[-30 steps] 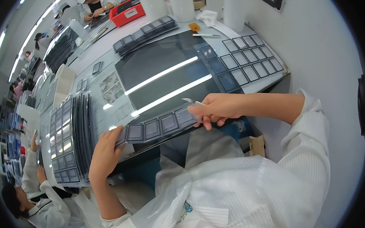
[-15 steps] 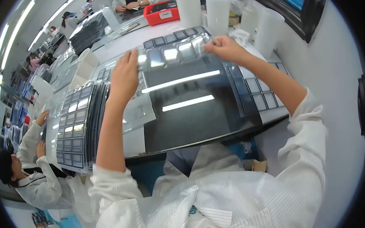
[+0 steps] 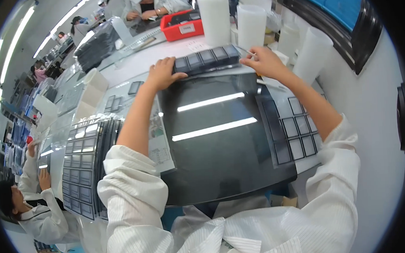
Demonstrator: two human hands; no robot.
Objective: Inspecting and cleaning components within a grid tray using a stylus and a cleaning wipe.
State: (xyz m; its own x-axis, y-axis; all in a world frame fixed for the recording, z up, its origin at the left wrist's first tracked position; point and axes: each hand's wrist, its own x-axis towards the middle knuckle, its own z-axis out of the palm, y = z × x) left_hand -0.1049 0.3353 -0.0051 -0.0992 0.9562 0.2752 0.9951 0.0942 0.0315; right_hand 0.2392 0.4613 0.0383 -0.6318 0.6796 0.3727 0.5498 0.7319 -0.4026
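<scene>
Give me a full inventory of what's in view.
Panel strips: one stack, grey, black-framed, between the hands
Thin tool: one, pale, in right hand
Mat: one, black, table centre
Table: one, whitish, under everything
Tall panel stack: one, grey and black, left
Panel grid: one, pale, black-framed, right
Bin: one, red, far side
Cylinders: at least three, white, far right
Window-like panel: one, blue, upper right
Co-workers: several, nearest in white, left and far side
Left hand: one, bare, strips' left end
Right hand: one, bare, strips' right end
</scene>
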